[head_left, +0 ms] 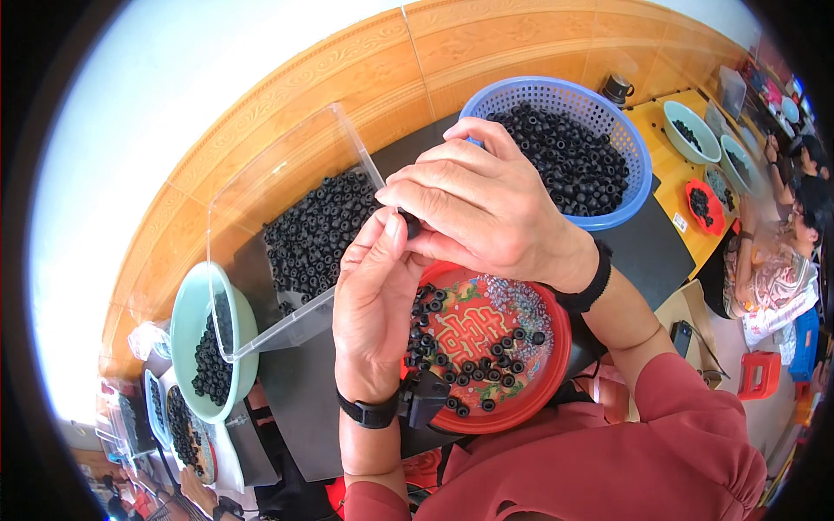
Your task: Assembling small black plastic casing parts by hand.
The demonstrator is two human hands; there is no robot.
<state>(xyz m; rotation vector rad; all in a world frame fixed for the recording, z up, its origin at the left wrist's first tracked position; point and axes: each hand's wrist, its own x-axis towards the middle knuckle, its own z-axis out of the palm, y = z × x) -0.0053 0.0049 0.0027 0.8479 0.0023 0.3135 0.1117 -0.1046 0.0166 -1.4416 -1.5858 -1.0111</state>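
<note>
A small black ring-shaped part (412, 224) is pinched between left hand (373, 300) and right hand (482, 204) fingertips, probably rubber; round red plate (556, 365) below fingers.

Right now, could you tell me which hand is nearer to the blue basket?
Right. The right hand overlaps the blue basket's near rim; the left hand sits lower, over the red plate.

Left hand (375, 300) and right hand (482, 204): raised together, fingertips pinching one small black ring (410, 224) between them. Below: red plate (556, 365) with loose black rings and small clear pieces. Behind: blue basket (638, 169) and tilted clear tub (261, 174), both holding black rings. Left: pale green bowl (184, 326), on dark bench (643, 252).
</note>
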